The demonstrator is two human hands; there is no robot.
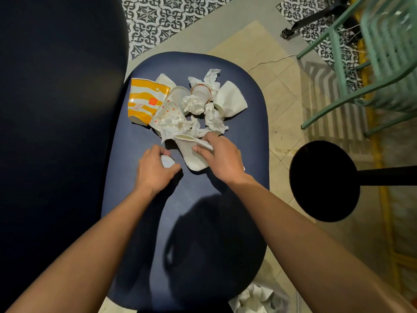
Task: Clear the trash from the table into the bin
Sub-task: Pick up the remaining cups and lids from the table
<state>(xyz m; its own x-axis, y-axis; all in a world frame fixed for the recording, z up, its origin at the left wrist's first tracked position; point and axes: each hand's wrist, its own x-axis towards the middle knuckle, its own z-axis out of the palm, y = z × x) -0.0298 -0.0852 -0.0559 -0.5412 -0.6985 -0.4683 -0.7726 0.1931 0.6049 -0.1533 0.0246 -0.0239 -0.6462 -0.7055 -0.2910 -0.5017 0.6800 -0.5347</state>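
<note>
Two hands are at work on the near edge of the pile. The left hand is curled closed round a small white cup, whose round end peeks out between thumb and fingers. The right hand is half closed, thumb and fingers pinching the flattened white cup that lies on the dark blue bench, with a strip of white paper caught under the fingers too.

The rest of the trash sits just beyond: a yellow-striped fast-food cup on its side, a dotted cup touching it, crumpled napkins and more white cups heaped against one another. The bin appears to be at the bottom edge of the view, below the near right rim of the bench, with white paper already in it (its shape is hard to make out).

The main risk, as I judge it, is the tangle. The flattened cup touches the napkin above it, so lifting it may drag loose paper along and drop it on the floor. The pinch on a crushed, springy cup is also shallow and could slip on the way. With both hands full, anything that falls short of the bin means an extra trip.
</note>
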